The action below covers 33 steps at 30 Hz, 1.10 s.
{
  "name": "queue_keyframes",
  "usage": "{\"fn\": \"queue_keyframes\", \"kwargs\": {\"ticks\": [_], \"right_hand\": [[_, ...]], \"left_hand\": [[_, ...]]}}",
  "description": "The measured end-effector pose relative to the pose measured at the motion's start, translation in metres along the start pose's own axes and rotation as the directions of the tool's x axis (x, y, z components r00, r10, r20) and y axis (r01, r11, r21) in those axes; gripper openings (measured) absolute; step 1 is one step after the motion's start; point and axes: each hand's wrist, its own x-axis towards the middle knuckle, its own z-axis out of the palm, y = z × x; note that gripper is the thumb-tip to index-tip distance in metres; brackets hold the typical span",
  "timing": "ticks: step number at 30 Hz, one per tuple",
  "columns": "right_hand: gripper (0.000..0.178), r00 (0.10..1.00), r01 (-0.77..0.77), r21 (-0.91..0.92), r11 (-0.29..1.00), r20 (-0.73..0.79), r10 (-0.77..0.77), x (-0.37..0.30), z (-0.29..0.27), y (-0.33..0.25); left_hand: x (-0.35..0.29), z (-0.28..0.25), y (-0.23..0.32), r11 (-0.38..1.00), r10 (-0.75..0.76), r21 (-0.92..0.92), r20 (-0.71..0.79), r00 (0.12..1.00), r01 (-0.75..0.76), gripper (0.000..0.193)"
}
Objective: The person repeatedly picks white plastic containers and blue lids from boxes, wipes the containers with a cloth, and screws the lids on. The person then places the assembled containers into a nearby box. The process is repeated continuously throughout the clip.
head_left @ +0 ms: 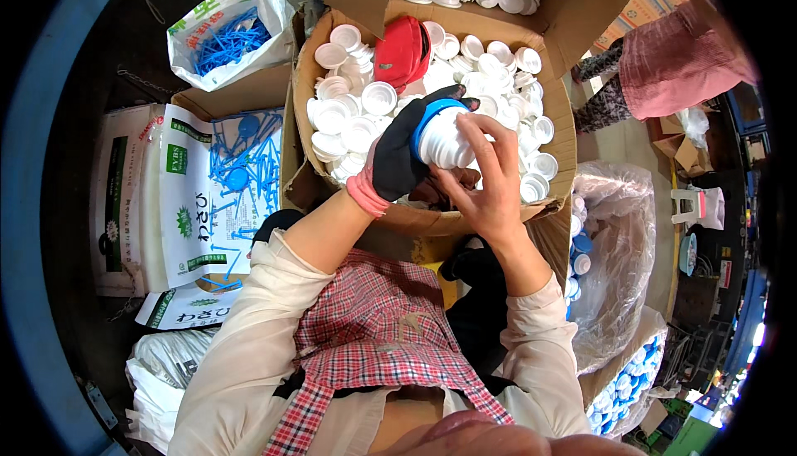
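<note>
Over the near side of the cardboard box (560,128), the gloved left hand (402,151) grips a blue-and-white cap (445,141), while the bare right hand (493,197) pinches its ribbed white end between thumb and fingers. Inside the box, a red pouch (400,53) rests on white caps (360,134). Left of the box, a white bag (184,51) holds thin blue pieces (237,39).

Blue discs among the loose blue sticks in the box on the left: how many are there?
2 that I can see: the far disc and the near disc, both among the sticks. More may be hidden underneath.
</note>
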Motion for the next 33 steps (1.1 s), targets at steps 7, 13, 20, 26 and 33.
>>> {"fn": "queue_keyframes", "kwargs": {"ticks": [7, 13, 20, 26, 33], "right_hand": [[0.066, 1.000, 0.001, -0.009, 1.000, 0.003, -0.001, 0.000, 0.000, 0.000], [0.066, 1.000, -0.001, -0.013, 1.000, 0.004, 0.001, 0.000, -0.001, -0.001], [0.069, 0.997, -0.052, 0.027, 0.998, 0.055, 0.051, 0.001, -0.004, 0.001], [0.045, 0.840, -0.468, 0.568, 0.677, 0.050, 0.540, 0.006, 0.005, 0.016], [0.052, 0.765, -0.542, 0.557, 0.629, 0.017, 0.644, 0.008, 0.015, 0.020]], "left_hand": [[0.001, 0.004, 0.008, 0.903, 0.254, 0.358, 0.005, 0.967, -0.239, 0.048], [0.002, 0.003, 0.015, 0.863, 0.301, 0.416, 0.033, 0.953, -0.287, 0.058], [0.002, 0.012, 0.029, 0.916, -0.126, -0.385, -0.004, 0.992, 0.115, 0.064], [0.003, 0.019, 0.018, 0.993, 0.020, -0.116, 0.060, 0.998, -0.013, 0.065], [-0.011, 0.013, -0.021, 0.996, -0.088, 0.010, -0.006, 0.996, 0.088, 0.066]]}}
